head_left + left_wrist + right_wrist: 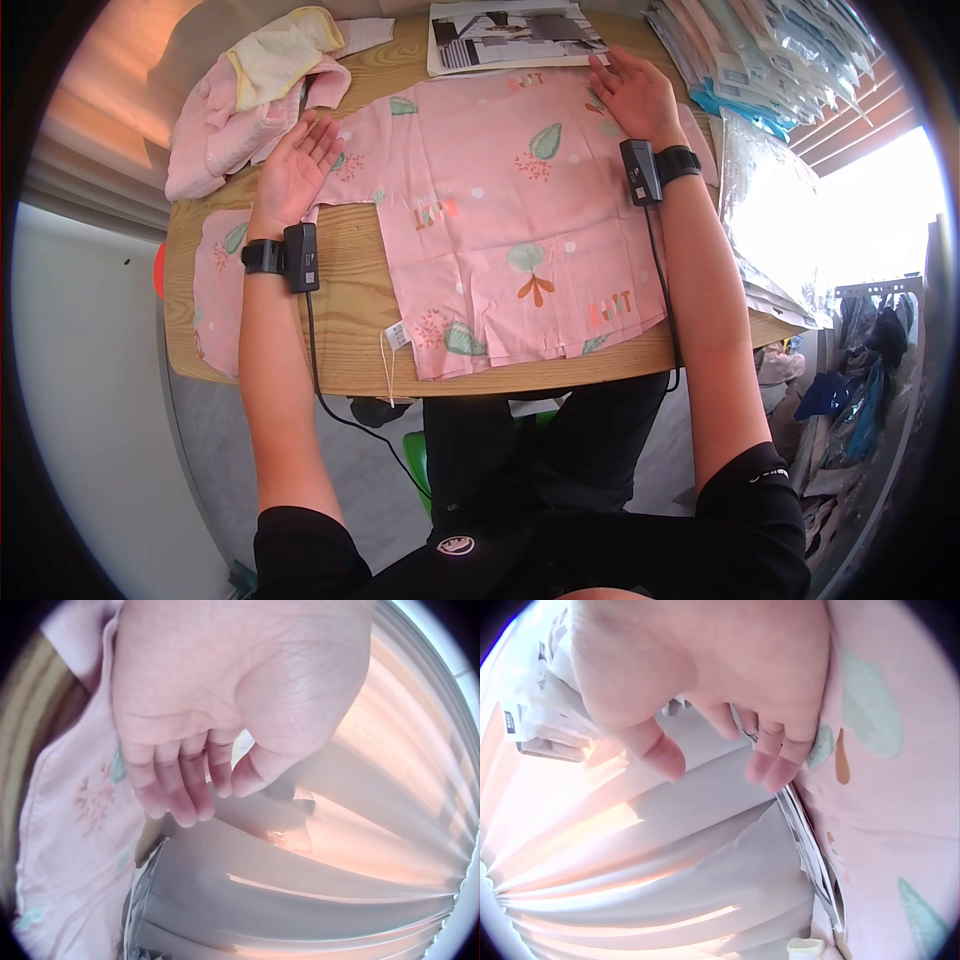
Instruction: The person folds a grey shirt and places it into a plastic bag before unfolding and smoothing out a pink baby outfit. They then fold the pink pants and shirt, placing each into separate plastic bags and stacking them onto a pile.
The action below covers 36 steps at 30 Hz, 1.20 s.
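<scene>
A pink shirt [470, 210] printed with green leaves lies spread on the wooden table, lightly creased. My left hand [298, 170] is at its left sleeve, palm turned up and fingers loosely bent around nothing. In the left wrist view the little-finger side of that hand [240, 682] lies along the printed cloth [75, 817]. Over the shirt's upper right corner is my right hand [640, 100], also palm up and holding nothing; its fingers [761, 769] are relaxed in the right wrist view. A white tag [397, 335] on a string hangs at the shirt's lower left corner.
Another pink printed piece [215, 275] lies at the table's left, partly behind my forearm. Folded pink clothes [225, 145] with a yellow-edged cloth [285, 60] sit back left. A printed sheet [520, 38] lies at the back. Plastic-wrapped packs [770, 60] are stacked back right.
</scene>
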Each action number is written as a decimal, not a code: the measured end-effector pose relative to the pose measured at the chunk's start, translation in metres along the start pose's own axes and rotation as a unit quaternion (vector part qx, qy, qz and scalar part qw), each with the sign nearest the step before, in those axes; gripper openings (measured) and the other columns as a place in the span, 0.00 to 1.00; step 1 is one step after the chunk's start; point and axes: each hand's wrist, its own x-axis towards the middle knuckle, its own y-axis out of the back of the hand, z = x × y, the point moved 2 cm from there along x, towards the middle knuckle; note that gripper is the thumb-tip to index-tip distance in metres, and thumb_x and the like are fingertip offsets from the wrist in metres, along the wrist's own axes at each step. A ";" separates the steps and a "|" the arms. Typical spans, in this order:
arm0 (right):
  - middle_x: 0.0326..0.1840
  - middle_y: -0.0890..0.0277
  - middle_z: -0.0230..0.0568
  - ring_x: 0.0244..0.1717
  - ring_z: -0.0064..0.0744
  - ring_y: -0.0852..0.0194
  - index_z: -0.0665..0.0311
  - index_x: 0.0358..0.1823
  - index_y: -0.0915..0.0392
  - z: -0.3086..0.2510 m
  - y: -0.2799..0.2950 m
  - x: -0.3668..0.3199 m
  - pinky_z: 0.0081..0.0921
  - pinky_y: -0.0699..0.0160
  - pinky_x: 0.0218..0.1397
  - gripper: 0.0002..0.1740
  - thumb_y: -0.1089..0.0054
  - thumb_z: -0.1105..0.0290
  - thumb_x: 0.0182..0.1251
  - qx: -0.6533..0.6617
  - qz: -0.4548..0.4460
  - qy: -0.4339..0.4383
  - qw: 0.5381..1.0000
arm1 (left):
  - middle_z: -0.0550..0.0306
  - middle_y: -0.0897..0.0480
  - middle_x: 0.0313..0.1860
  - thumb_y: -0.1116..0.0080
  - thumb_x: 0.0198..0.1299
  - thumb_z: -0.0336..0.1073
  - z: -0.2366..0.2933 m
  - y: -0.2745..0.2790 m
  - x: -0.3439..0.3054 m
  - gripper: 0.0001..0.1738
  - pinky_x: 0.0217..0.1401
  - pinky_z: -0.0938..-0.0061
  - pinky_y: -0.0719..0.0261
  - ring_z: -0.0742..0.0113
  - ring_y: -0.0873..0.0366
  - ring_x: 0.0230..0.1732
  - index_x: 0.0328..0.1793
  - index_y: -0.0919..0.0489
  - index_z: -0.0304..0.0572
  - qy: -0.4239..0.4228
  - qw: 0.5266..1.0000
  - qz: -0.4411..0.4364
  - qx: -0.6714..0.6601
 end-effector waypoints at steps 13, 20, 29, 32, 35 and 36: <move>0.59 0.31 0.41 0.65 0.47 0.32 0.65 0.59 0.33 0.002 -0.011 -0.003 0.45 0.31 0.67 0.20 0.43 0.65 0.70 -0.068 -0.040 -0.028 0.996 | 0.49 0.21 0.59 0.50 0.73 0.34 0.000 0.000 -0.001 0.16 0.74 0.59 0.29 0.57 0.25 0.64 0.64 0.28 0.37 0.001 1.000 0.012 -0.011; 0.63 0.31 0.41 0.54 0.37 0.30 0.70 0.60 0.31 0.000 -0.011 -0.001 0.36 0.29 0.60 0.23 0.46 0.64 0.69 -0.064 -0.008 -0.026 0.998 | 0.49 0.22 0.59 0.50 0.73 0.34 -0.002 0.001 0.001 0.16 0.73 0.59 0.29 0.57 0.25 0.64 0.64 0.28 0.37 0.002 1.000 -0.002 -0.010; 0.69 0.34 0.40 0.50 0.32 0.33 0.74 0.74 0.39 -0.007 -0.020 -0.011 0.33 0.32 0.58 0.37 0.47 0.59 0.68 0.122 -0.199 -0.046 0.971 | 0.49 0.22 0.58 0.50 0.73 0.34 -0.001 -0.004 -0.001 0.17 0.74 0.59 0.30 0.58 0.25 0.64 0.64 0.28 0.37 -0.001 1.000 0.009 0.004; 0.68 0.32 0.39 0.48 0.31 0.34 0.74 0.73 0.38 -0.006 -0.021 -0.013 0.31 0.33 0.57 0.37 0.45 0.58 0.68 0.169 -0.230 -0.050 0.957 | 0.50 0.22 0.58 0.50 0.73 0.34 -0.001 -0.004 -0.002 0.17 0.74 0.59 0.30 0.58 0.25 0.64 0.64 0.28 0.36 0.002 1.000 0.010 0.000; 0.60 0.31 0.39 0.45 0.27 0.34 0.67 0.77 0.42 -0.005 -0.021 -0.014 0.27 0.33 0.55 0.38 0.46 0.58 0.68 0.169 -0.218 -0.034 0.961 | 0.50 0.22 0.58 0.50 0.73 0.34 -0.001 -0.003 -0.003 0.17 0.74 0.59 0.29 0.58 0.25 0.64 0.64 0.28 0.36 0.004 1.000 0.007 -0.004; 0.59 0.30 0.39 0.45 0.27 0.34 0.66 0.77 0.42 -0.005 -0.018 -0.013 0.27 0.33 0.55 0.38 0.46 0.59 0.69 0.170 -0.219 -0.032 0.960 | 0.50 0.22 0.58 0.50 0.73 0.33 -0.001 -0.002 -0.003 0.17 0.74 0.59 0.29 0.58 0.25 0.64 0.64 0.28 0.36 0.004 1.000 0.005 -0.006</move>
